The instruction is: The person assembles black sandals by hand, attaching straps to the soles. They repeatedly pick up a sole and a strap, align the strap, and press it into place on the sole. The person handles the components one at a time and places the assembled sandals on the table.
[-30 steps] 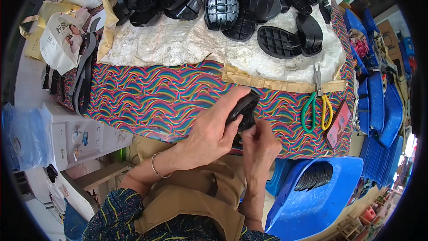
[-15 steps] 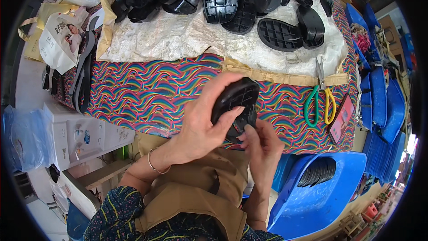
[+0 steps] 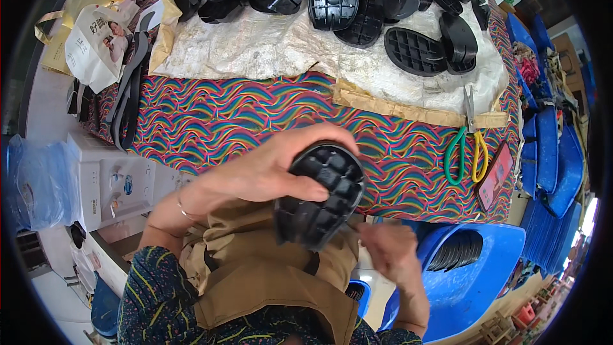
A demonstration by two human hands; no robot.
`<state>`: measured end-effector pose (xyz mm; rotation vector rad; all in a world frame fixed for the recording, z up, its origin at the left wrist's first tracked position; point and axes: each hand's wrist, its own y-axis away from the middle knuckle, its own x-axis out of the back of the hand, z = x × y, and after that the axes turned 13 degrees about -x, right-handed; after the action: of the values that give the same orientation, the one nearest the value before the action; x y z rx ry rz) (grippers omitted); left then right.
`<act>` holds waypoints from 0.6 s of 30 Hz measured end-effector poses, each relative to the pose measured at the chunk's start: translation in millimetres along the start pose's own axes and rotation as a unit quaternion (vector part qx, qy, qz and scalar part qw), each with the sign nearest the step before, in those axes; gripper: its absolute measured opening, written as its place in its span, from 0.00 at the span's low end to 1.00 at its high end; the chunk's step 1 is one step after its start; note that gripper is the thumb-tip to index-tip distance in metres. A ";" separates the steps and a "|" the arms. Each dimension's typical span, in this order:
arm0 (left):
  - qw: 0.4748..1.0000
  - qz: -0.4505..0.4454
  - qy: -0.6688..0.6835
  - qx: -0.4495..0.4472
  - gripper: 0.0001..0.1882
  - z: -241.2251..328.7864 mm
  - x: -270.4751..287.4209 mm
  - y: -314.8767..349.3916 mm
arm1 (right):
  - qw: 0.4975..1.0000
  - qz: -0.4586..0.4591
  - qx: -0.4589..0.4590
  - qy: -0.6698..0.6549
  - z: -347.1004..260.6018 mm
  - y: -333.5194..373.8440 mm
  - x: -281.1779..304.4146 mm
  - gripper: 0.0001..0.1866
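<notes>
My left hand [image 3: 281,166] grips a black shoe sole [image 3: 332,176] by its rounded end, thumb pressed on the ribbed grid side, which faces up. The sole hangs over the table's near edge, above my brown apron [image 3: 255,281]. Just right of its lower end is my right hand [image 3: 389,246], blurred by motion, its fingers curled together. Whatever the right fingers pinch, if anything, is too smeared to make out. Several more black soles [image 3: 415,51] lie in a heap on a white woven sack [image 3: 255,45] at the table's far side.
Scissors [image 3: 469,137] with green and yellow handles and a phone [image 3: 493,176] lie at the table's right. A blue tub [image 3: 472,294] holding a row of black pieces stands below right. Long dark strips [image 3: 128,96] and a paper bag [image 3: 96,45] sit at the left.
My left hand has brought the sole nearer to me and turned its grid side up. My right hand has come away from it, down and to the right.
</notes>
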<state>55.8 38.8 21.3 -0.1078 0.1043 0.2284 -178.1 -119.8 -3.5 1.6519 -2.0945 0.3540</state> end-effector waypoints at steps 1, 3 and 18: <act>0.999 -0.034 -0.006 0.002 0.29 1.4 3.9 2.4 | 0.996 0.028 0.043 0.077 1.3 0.1 7.3 0.07; 0.997 -0.074 0.002 0.018 0.29 2.0 -3.7 5.1 | 0.981 -0.003 0.090 0.172 -0.4 3.3 25.2 0.15; 0.962 -0.265 -0.019 0.059 0.35 21.8 -3.9 34.6 | 0.929 0.160 0.025 0.334 23.2 23.4 79.1 0.12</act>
<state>46.0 74.1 40.0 -0.0095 0.0477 -0.3115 -219.6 -191.9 17.0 0.9941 -1.8060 0.9348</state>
